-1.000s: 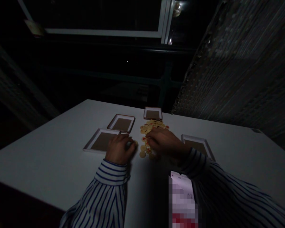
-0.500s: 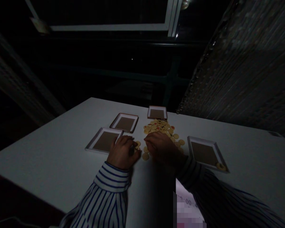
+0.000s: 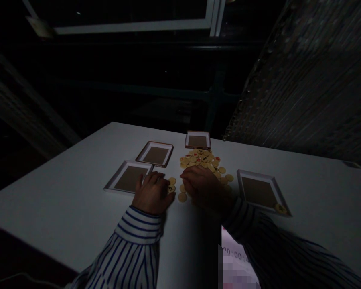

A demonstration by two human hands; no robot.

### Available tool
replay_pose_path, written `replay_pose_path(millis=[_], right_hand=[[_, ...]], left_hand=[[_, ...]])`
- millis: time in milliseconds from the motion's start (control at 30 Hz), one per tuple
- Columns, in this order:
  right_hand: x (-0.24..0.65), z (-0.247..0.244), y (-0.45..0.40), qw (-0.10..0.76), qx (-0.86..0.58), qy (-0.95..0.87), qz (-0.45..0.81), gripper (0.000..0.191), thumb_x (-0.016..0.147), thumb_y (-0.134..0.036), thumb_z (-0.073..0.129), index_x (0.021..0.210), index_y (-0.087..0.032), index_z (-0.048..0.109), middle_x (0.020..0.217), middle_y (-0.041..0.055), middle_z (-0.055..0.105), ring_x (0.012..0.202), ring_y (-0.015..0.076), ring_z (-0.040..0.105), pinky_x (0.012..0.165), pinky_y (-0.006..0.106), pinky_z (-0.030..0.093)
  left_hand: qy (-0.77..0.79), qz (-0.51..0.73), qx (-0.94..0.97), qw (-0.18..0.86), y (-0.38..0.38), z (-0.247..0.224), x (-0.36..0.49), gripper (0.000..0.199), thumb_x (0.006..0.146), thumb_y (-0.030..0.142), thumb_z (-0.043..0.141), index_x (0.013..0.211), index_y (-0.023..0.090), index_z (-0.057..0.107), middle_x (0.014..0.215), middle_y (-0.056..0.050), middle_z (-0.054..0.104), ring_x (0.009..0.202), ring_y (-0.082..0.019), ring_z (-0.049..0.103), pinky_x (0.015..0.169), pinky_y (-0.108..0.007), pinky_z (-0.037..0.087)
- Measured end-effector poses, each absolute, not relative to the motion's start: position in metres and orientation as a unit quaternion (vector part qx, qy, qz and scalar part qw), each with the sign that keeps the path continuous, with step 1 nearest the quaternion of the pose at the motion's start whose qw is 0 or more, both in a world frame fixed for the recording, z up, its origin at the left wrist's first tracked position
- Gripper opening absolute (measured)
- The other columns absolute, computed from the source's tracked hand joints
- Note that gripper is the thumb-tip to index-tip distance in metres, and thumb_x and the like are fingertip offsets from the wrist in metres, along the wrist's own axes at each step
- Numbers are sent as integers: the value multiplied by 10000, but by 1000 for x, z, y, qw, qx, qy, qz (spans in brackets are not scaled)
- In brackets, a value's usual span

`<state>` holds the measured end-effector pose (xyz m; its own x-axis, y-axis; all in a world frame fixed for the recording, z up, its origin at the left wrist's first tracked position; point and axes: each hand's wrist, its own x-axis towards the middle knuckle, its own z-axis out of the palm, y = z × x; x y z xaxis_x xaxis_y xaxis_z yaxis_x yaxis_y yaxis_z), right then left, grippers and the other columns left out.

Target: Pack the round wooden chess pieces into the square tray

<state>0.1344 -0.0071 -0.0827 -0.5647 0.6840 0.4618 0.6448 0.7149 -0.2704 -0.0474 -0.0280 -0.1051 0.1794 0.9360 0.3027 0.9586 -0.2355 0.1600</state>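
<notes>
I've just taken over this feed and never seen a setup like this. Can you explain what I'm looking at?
There is no robot here: these are a person's own bare hands, in striped sleeves. Every picture comes from one camera worn on the head, looking forward and down.

On the white table lies a heap of round, pale discs, some marked in red or black. Four shallow trays stand around it; the right-hand tray has a disc in its near corner. A lit screen, probably a phone, shows partly beside the right sleeve.

The left hand is spread beside two loose discs. The right hand curls over the heap's near side; whether it grips anything is hidden.
</notes>
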Motion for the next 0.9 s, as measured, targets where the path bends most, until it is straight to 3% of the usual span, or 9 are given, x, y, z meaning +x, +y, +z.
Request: replay_pose_path(millis=[900], right_hand=[[133,-83,-6,273,-380,-883,43,208,821,-188,439,945,-155,603,939,63,592,909,170,486,818,320,348]], left_hand=[[-613,-181,-768,31,-26,-106,-47,264,645,366,566,857,227,637,1083,-73,613,1082,-276,481,979,-544,220]])
